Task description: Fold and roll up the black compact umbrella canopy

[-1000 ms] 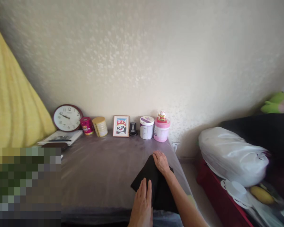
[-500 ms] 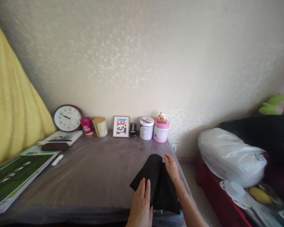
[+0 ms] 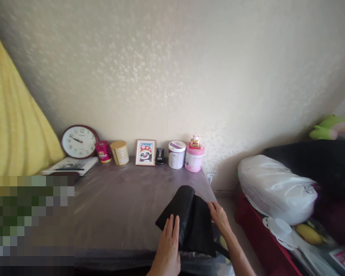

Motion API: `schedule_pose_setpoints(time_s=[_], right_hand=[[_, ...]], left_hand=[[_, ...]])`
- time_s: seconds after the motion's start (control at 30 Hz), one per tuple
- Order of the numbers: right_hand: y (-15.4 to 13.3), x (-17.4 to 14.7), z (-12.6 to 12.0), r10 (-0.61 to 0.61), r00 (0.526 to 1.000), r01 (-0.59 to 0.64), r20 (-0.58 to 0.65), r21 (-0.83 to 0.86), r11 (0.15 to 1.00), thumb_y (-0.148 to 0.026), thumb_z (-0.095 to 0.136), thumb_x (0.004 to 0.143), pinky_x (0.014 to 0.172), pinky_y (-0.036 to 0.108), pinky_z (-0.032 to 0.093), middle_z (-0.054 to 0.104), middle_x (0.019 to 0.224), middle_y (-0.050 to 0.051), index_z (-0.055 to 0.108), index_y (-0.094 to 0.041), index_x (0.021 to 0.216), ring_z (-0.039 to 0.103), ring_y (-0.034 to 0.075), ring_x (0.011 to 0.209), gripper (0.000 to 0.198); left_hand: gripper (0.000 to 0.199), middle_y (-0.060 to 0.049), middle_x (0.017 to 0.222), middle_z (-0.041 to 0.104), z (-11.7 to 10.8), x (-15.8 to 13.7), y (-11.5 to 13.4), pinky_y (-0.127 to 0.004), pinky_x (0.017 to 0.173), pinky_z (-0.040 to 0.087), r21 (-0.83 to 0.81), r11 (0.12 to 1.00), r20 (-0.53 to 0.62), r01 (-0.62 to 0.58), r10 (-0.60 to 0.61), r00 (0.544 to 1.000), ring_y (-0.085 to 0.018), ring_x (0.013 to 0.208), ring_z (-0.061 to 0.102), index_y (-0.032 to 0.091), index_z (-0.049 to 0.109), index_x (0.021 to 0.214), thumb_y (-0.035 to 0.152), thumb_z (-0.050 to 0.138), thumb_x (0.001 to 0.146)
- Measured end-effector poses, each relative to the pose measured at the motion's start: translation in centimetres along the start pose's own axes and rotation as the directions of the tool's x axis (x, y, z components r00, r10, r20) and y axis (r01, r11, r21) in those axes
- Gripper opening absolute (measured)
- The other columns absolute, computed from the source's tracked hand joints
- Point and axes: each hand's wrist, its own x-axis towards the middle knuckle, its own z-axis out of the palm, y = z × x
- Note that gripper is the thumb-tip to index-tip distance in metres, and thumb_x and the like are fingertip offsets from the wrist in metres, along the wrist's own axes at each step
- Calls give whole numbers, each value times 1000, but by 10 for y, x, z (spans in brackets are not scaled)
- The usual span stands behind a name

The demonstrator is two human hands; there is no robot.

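Our L hand [image 3: 167, 243] is flat on black fabric [image 3: 202, 226], R end of table [image 3: 117, 214]; R hand [image 3: 220, 218] curled at fabric's edge, can't tell grip; prob. light, soft, slick, we'd pinch the fold [image 3: 186, 201]

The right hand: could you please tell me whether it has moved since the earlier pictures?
Yes, the right hand has moved rightward and down in view, away from the pink tub.

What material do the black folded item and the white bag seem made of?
Black folded item: cloth or faux leather, perhaps, low sheen; it forms a soft rounded fold. White bag: likely thin plastic, glossy; highlights run along its wrinkles.
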Motion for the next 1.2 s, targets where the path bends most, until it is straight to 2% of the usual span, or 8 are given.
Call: schedule_pose_setpoints(time_s=[0.1,0.23,0.37,0.5,0.63,0.8,1.0,1.2], right_hand=[[-6,3,3,-39,998,37,-59,-36,999,-41,42,77,66,29,45,70,77,6,66,-20,77,65,22,74,32],[-10,5,13,-71,994,68,-81,-34,997,-48,39,79,65,30,45,70,76,8,65,-19,75,65,24,76,38],[-6,3,19,-109,991,99,-74,-132,986,-43,41,80,62,30,44,69,73,9,60,-21,69,65,25,75,31],[2,-1,16,-88,993,70,-77,-218,973,-38,42,80,59,30,42,66,66,6,56,-23,68,64,24,67,24],[0,-4,13,-75,991,64,-108,-107,992,-41,44,78,55,29,40,59,55,1,51,-24,58,59,20,58,27],[-16,-10,9,-99,994,104,-54,123,987,-52,47,72,48,28,36,46,46,-4,47,-22,50,48,16,49,37],[-50,-13,4,-141,989,149,-49,302,941,-53,50,73,49,26,38,53,53,-2,56,-18,57,50,15,53,39],[-85,-7,24,-115,993,116,-26,382,917,-51,51,71,54,27,45,65,63,3,62,-16,74,59,19,62,38]], left_hand=[[93,-7,151,1,0,-1,-1,-37,112,22,-12,1000,-5,-4,4,1000,-23,138,5,12,2,141,-3,39,57],[94,-7,150,0,1,0,-1,-38,112,22,-34,999,-21,-12,12,1000,-23,138,5,14,1,141,-2,38,57],[94,-8,150,2,1,1,0,-40,111,23,-7,1000,-16,2,-2,1000,-23,138,5,15,1,141,-2,38,56],[93,-9,150,2,0,0,0,-40,111,22,-2,1000,-15,4,-4,1000,-23,137,5,14,2,141,-3,37,57],[92,-11,150,1,-2,0,2,-41,111,22,-2,1000,1,13,-13,1000,-25,137,6,14,4,141,-3,36,57],[91,-11,150,2,-4,0,5,-39,111,23,19,999,16,32,-33,999,-25,137,7,13,6,141,-4,37,57],[93,-10,150,1,-2,1,4,-40,110,24,6,999,-13,38,-38,999,-25,137,7,16,5,141,-2,38,56],[95,-11,150,3,5,3,3,-41,111,22,32,998,-13,49,-48,999,-26,137,7,14,8,141,-2,41,54]])
